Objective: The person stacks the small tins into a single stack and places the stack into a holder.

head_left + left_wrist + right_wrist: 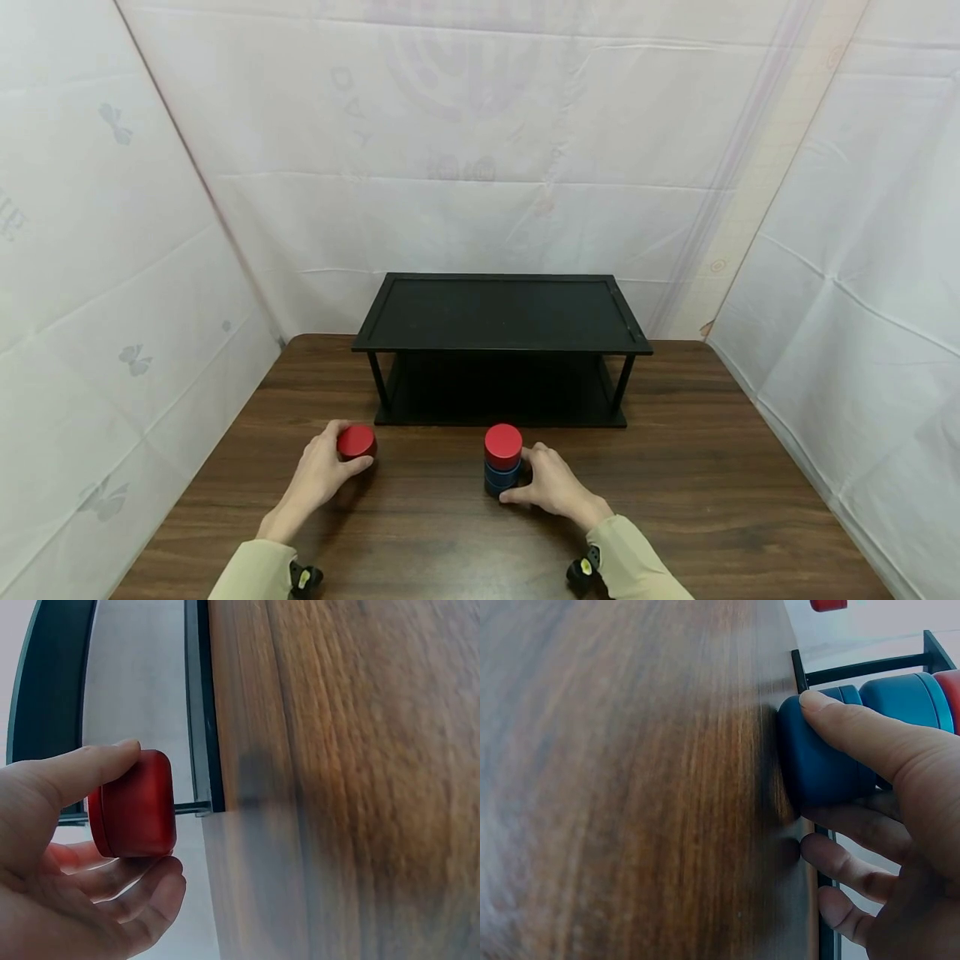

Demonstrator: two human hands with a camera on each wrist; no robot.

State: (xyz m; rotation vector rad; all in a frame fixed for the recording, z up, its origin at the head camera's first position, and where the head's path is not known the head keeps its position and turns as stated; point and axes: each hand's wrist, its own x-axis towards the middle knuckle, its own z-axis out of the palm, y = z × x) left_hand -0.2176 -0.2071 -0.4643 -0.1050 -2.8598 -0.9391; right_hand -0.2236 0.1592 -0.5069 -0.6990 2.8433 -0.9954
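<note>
My left hand (318, 473) holds a small round red tin (139, 806) between thumb and fingers. In the left wrist view, that tin hangs above the tabletop, apart from it. To its right stands an upright stack of similar tins, with two blue ones below and a red tin (502, 443) on top. My right hand (557, 485) grips the bottom blue tin (821, 754) from the right side, thumb nearest me. The middle blue tin (900, 699) sits directly on it. The bottom tin appears to rest on the table.
A black two-level rack (502, 312) stands at the back of the brown wooden table (712, 483), behind both hands. Its lower shelf lies open toward me between two front posts. White sheeting (480, 150) hangs behind the table and on both sides.
</note>
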